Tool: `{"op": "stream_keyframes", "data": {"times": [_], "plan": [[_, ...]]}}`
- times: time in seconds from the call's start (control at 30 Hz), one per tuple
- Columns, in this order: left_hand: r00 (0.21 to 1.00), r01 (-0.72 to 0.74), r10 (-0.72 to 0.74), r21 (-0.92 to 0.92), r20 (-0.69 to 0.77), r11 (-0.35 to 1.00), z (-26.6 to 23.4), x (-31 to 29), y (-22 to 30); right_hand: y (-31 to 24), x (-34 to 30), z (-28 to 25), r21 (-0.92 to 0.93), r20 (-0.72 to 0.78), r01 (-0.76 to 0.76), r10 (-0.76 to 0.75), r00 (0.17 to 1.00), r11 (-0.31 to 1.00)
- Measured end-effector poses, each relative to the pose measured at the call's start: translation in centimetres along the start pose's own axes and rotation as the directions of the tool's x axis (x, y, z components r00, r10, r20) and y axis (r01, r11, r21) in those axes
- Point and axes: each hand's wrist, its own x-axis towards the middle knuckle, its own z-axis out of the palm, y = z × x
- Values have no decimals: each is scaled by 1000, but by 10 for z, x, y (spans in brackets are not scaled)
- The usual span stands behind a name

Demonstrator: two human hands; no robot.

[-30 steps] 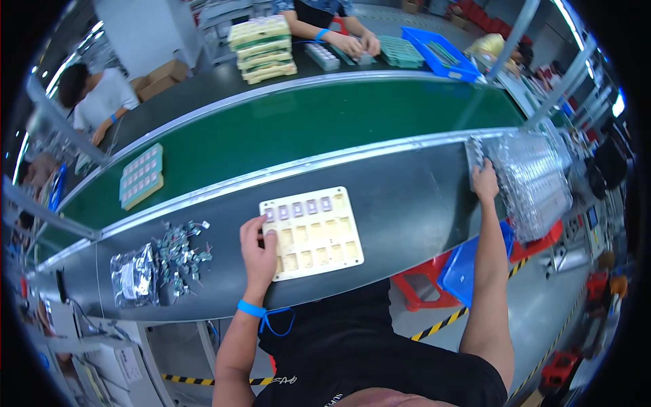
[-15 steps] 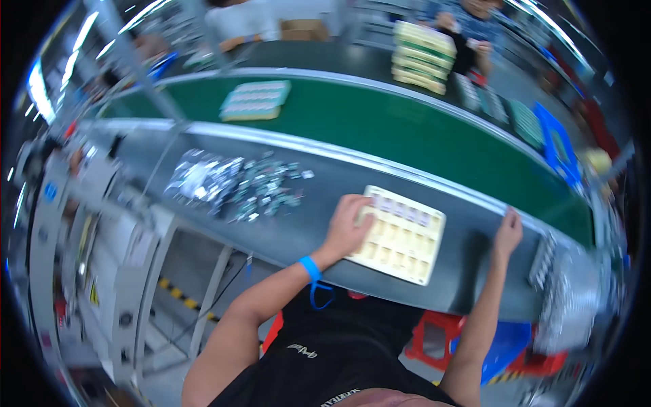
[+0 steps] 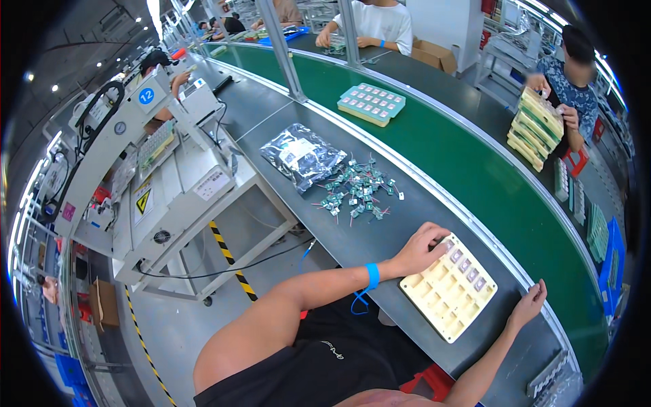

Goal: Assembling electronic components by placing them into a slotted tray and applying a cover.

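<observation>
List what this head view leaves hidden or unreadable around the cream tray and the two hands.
- Cream tray: its near corner lies under the left hand; cell contents there hidden.
- Loose green parts: too small to identify.
- Clear trays: cut off by the fisheye rim.
- Right hand: rests on the table edge; underside hidden.

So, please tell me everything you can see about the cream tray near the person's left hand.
The cream tray is a flat rectangle, plastic by its look, with rows of square pockets. It lies flat and turned at an angle on the grey worktable. The pockets along its far edge hold small parts; the rest look empty. The left hand rests on its upper left corner.
</observation>
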Motion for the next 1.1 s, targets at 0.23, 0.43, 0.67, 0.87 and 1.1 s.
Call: {"op": "stream_keyframes", "data": {"times": [0.23,0.43,0.67,0.87,1.1], "plan": [[991,134,-127,-180,52,975,18,79,-14,-11,-3,-5,-51,-13,17,-18,1000,999],[970,231,-188,-330,157,915,24,75,-31,-37,-8,5,-222,5,17,-17,1000,975],[962,210,-165,-202,220,956,29,69,-19,-41,-9,-1,-116,-11,-13,12,1000,993],[981,103,-77,-136,179,985,30,67,-27,-47,-9,2,-97,-17,-9,7,1000,995],[980,96,-74,-112,184,989,29,76,-26,-47,-6,4,-54,-53,-52,49,997,997]]}}
